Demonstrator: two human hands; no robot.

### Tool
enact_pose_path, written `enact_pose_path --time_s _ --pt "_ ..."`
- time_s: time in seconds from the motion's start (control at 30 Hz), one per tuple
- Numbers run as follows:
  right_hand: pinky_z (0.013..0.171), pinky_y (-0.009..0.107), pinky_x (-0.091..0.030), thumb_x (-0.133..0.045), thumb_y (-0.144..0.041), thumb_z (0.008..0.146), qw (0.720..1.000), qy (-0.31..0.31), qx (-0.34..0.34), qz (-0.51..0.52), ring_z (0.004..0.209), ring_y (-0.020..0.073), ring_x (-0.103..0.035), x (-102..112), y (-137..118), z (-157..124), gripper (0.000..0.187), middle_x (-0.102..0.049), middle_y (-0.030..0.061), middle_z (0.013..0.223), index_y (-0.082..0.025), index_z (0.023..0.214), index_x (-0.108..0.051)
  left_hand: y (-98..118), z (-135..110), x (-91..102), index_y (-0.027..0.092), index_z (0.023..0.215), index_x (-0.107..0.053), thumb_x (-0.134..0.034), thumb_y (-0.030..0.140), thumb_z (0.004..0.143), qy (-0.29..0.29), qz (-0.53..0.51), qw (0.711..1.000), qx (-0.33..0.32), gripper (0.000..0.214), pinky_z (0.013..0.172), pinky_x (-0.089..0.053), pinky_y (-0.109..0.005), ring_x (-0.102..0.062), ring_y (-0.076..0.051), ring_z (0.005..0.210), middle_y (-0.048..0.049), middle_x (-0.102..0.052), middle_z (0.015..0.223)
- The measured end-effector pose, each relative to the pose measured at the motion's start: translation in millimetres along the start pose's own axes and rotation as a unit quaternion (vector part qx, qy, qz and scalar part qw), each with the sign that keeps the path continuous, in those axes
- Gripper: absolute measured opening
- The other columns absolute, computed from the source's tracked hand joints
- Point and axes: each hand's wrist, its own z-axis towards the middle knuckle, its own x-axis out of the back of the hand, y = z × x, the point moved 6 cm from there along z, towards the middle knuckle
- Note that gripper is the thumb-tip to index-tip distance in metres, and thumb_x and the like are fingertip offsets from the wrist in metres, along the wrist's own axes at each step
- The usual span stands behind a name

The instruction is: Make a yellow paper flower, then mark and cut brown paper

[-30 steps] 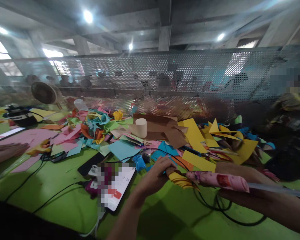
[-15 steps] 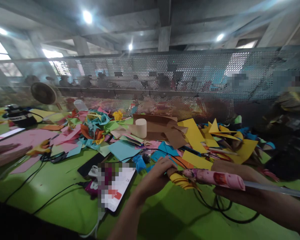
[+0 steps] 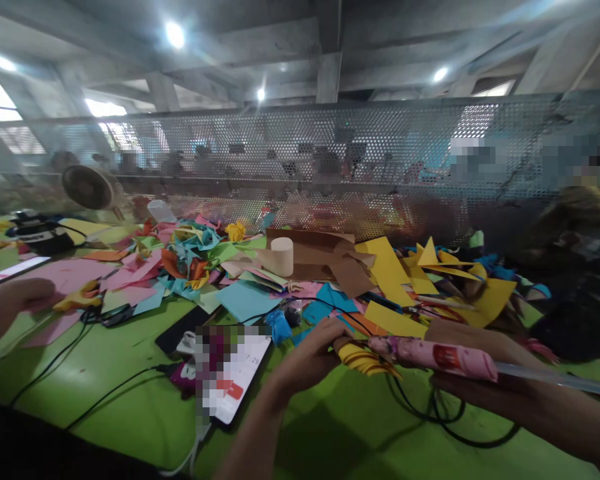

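My left hand (image 3: 307, 360) is closed in a pinch on a small yellow paper piece (image 3: 363, 360) just above the green table (image 3: 130, 407). My right hand (image 3: 473, 363) is wrapped round a pink glue gun (image 3: 433, 355), whose tip points left and meets the yellow paper. A clear glue stick (image 3: 555, 378) pokes out of the gun's back end towards the right. A black cord (image 3: 447, 420) loops on the table under my right forearm.
A phone (image 3: 235, 377) with a lit screen lies left of my left hand, with cables beside it. Several coloured paper scraps (image 3: 200, 257), brown card (image 3: 320, 257) and yellow sheets (image 3: 385, 267) cover the table's far side. Another person's hand (image 3: 15, 297) rests at far left. A perforated metal screen (image 3: 300, 167) stands behind.
The person's hand at far left has curled from flat into a loose fist. My hands, the glue gun and the yellow paper have barely shifted.
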Motion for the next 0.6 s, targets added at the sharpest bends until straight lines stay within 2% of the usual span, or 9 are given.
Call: enact_pose_path --time_s 0.1,0.2,0.3,0.43,0.6 --pt "0.100 0.041 -0.052 -0.065 -0.036 0.086 0.999 -0.039 0.023 -0.027 0.116 0.0281 -0.064 -2 -3 -1 0.035 -0.074 0.0015 0.116 -0.039 0.121 -0.070 -2 0 0.3 0.018 0.087 -0.057 -0.059 0.014 0.087 -0.006 -0.046 0.999 0.010 0.005 0.086 -0.039 -0.029 -0.051 -0.018 0.092 -0.0027 -0.056 0.091" --pt "0.101 0.040 -0.052 -0.065 -0.037 0.086 0.999 -0.016 0.034 -0.036 0.118 0.0286 -0.063 1 -2 -1 0.041 -0.072 0.0008 0.120 -0.040 0.126 -0.066 -6 -1 -0.5 0.018 0.091 -0.058 -0.061 0.019 0.088 -0.015 -0.081 0.996 0.035 0.005 0.087 -0.040 -0.029 -0.052 -0.018 0.092 -0.0030 -0.057 0.093" --pt "0.098 0.039 -0.054 -0.069 -0.037 0.083 0.999 0.003 0.029 -0.013 0.114 0.0287 -0.066 0 4 -3 0.043 -0.072 0.0004 0.120 -0.040 0.125 -0.067 -7 -1 -0.4 0.019 0.094 -0.059 -0.063 0.020 0.088 -0.014 -0.072 0.996 0.045 0.007 0.087 -0.040 -0.029 -0.052 -0.019 0.093 -0.0034 -0.058 0.095" --pt "0.095 0.038 -0.056 -0.068 -0.041 0.083 0.999 -0.003 -0.005 0.051 0.108 0.0281 -0.069 -6 16 -6 0.038 -0.073 0.0018 0.118 -0.038 0.121 -0.070 -3 0 1.6 0.019 0.089 -0.059 -0.055 0.018 0.092 0.011 0.004 1.000 0.020 0.005 0.089 -0.038 -0.032 -0.052 -0.019 0.093 -0.0034 -0.059 0.092" --pt "0.104 0.044 -0.048 -0.065 -0.043 0.086 0.984 -0.071 -0.092 0.135 0.120 0.0307 -0.062 -19 33 -10 0.047 -0.067 0.0056 0.131 -0.032 0.132 -0.063 4 1 1.7 0.020 0.086 -0.059 -0.049 0.019 0.097 0.030 0.058 0.998 -0.018 0.015 0.089 -0.037 -0.032 -0.050 -0.019 0.094 -0.0040 -0.058 0.091"
